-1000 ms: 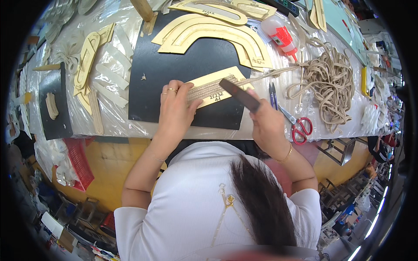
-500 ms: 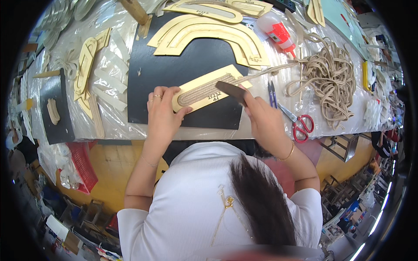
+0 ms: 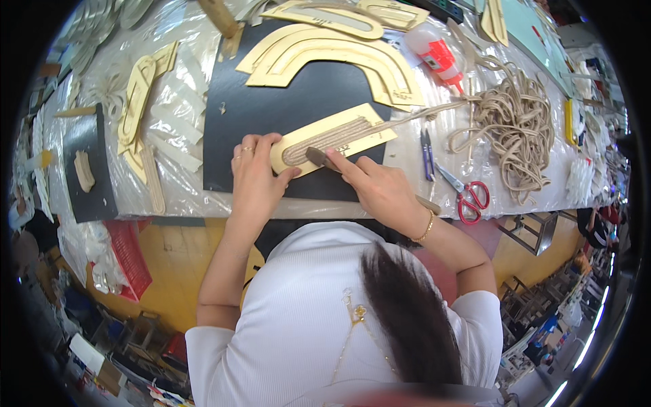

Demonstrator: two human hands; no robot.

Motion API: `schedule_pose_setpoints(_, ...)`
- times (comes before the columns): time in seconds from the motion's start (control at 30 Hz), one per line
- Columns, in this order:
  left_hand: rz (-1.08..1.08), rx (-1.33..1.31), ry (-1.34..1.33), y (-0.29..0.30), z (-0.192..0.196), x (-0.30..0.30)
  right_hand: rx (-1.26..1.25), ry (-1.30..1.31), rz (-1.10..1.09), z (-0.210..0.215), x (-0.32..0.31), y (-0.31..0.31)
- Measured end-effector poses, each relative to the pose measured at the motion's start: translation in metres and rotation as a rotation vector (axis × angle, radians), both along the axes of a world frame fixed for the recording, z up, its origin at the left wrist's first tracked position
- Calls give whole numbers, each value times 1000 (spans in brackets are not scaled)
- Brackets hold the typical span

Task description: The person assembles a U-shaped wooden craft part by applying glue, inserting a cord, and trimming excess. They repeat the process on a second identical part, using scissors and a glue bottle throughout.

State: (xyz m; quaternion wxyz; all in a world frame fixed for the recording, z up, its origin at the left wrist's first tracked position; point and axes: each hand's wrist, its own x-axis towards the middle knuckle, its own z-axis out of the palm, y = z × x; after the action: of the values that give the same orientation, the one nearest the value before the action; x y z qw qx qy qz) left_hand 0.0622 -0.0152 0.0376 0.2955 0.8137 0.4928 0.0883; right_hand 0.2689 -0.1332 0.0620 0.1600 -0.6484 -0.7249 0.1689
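A pale yellow board point(image 3: 369, 140) with a slot lies slanted on a black mat point(image 3: 234, 159). Beige cord point(image 3: 332, 134) fills its slot in several tight, parallel rows with a rounded left end. My left hand point(image 3: 258, 175) grips the board's left end, with the thumb at its lower edge and bent fingers above. My right hand point(image 3: 383, 193) is closed round a flat tool point(image 3: 316, 156) with a dark brown blade; its pale handle end sticks out beneath the palm. The blade's tip rests on or just over the lower cord rows. The cord's tail runs right from the board.
Right of the mat lie a heap of cord point(image 3: 512, 129), blue snips point(image 3: 427, 154), red-handled scissors point(image 3: 471, 202) and a red-and-white glue bottle point(image 3: 437, 57). Curved yellow templates point(image 3: 278, 64) lie behind. Leftward are more templates point(image 3: 137, 102) and a small black board point(image 3: 87, 163).
My right hand and the tool have moved left and slightly down, bringing the blade from the board's middle toward its left end. My left hand keeps its hold; the view has shifted slightly.
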Motion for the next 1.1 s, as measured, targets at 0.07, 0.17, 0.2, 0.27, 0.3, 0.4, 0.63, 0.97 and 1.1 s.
schedule_pose_setpoints(0.07, 11, 19, 2, -2, 1, 3, 35, 62, -58, -4, 6, -2)
schedule_pose_setpoints(0.17, -9, 67, -66, -6, 1, 11, 321, 118, -205, -2, 25, -16)
schedule_pose_setpoints(0.2, -30, 101, -64, -7, 0, 16, 313, 90, -219, -4, 31, -18)
schedule_pose_setpoints(0.27, -67, 164, -64, -10, -3, 27, 128, -16, -242, -5, 40, -21)
schedule_pose_setpoints(0.3, -92, 193, -64, -12, -4, 32, 15, -68, -268, -6, 43, -21)
schedule_pose_setpoints(0.4, -144, 238, -56, -15, -6, 45, 309, 93, -321, -4, 45, -15)
schedule_pose_setpoints(0.63, -179, 205, -42, -12, -5, 60, 11, -245, -262, 11, 53, -2)
schedule_pose_setpoints(0.97, -160, 136, 104, -4, 8, 39, 139, 177, -333, -18, 63, -44)
schedule_pose_setpoints(1.1, -49, 74, 45, -8, 6, 15, 231, 55, -358, -25, 74, -89)
